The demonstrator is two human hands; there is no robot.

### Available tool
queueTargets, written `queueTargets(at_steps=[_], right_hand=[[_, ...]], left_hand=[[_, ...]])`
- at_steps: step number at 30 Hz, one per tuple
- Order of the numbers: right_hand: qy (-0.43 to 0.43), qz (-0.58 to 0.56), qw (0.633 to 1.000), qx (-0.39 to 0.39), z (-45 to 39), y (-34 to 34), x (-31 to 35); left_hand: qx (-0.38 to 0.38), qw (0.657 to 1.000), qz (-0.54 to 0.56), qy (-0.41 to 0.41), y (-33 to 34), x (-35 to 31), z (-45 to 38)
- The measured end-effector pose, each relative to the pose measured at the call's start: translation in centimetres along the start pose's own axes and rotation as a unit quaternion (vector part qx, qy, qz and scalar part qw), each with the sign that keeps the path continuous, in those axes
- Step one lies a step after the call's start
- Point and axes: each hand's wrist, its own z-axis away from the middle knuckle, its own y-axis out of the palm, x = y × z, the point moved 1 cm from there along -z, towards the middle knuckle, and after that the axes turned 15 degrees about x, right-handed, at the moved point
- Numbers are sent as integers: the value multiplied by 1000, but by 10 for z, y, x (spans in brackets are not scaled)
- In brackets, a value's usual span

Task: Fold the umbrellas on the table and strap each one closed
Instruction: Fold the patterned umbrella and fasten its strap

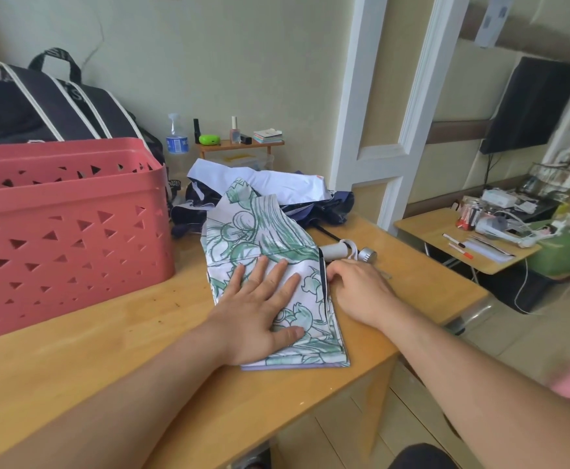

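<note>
A white umbrella with a green flower print (260, 231) lies flattened on the wooden table (90, 350), its grey handle (348, 250) pointing right. My left hand (260, 306) presses flat on the canopy with fingers spread. My right hand (358, 287) sits at the canopy's right edge just below the handle, fingers curled onto the dark trim of the fabric. Behind it lies a second umbrella (297, 191), white outside and navy inside, loosely crumpled.
A large pink plastic basket (67, 225) stands at the left, a dark bag (40, 103) behind it. A spray bottle (177, 137) and a small wooden shelf (239, 143) with bottles sit by the wall. A second cluttered table (480, 238) stands right.
</note>
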Motion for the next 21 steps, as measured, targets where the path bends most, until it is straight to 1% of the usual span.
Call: queueTargets(at_steps=[3, 5, 8, 10, 11, 13, 14, 15, 16, 17, 19, 21], right_hand=[[-2, 13, 1000, 6, 0, 1, 1], [-1, 20, 1000, 10, 1, 4, 3], [0, 31, 999, 32, 2, 3, 5], [15, 27, 998, 53, 2, -2, 7], [30, 28, 998, 48, 2, -5, 8], [34, 47, 998, -15, 1, -11, 18], [5, 51, 998, -48, 1, -12, 28], [-39, 45, 996, -59, 2, -12, 39], [-81, 26, 996, -40, 4, -10, 50], [-107, 4, 994, 3, 4, -5, 56], [-109, -15, 990, 92, 5, 10, 55], [-83, 20, 987, 136, 6, 23, 42]], left_hand=[[-25, 999, -27, -2, 1, -2, 3], [-25, 999, -34, -3, 1, -4, 4], [-3, 1000, -23, -3, -1, -4, 3], [19, 1000, -22, -5, -1, -5, 3], [33, 999, -21, -5, -1, -6, 3], [66, 998, -17, -6, -3, -9, 3], [80, 997, -15, -8, -5, -10, 3], [90, 996, -14, -11, -7, -11, 3], [97, 995, -15, -13, -8, -12, 3], [102, 995, -18, -13, -8, -12, 4], [98, 995, -18, -7, -7, -13, 7], [86, 996, -5, 5, -3, -10, 12]])
